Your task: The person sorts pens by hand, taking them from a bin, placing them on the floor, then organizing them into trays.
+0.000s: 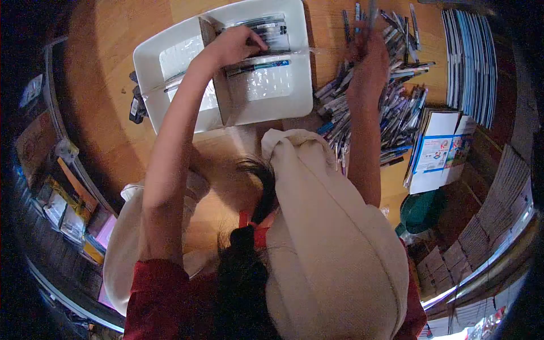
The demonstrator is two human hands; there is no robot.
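Observation:
My left hand (233,47) reaches into the right compartment of a white bin (307,85). Its fingers are bent down around a dark pen (277,53) there; the thumb is mostly hidden. Several pens (266,25) lie side by side at the far end of that compartment, and a blue-black pen (266,66) lies nearer to me. Over a large heap of loose pens (396,113) to the right of the bin is my right hand (367,71), smeared by motion. Closed fingers there appear to grip a blurred pen (372,17) that points away from me.
A brown divider (224,105) splits the bin. Right of the heap are a stack of blue-white booklets (469,65) and printed cartons (442,150), with a dark green container (422,211) below. Dark objects (136,107) sit left of the bin. My cloth-covered knees (334,226) are close by.

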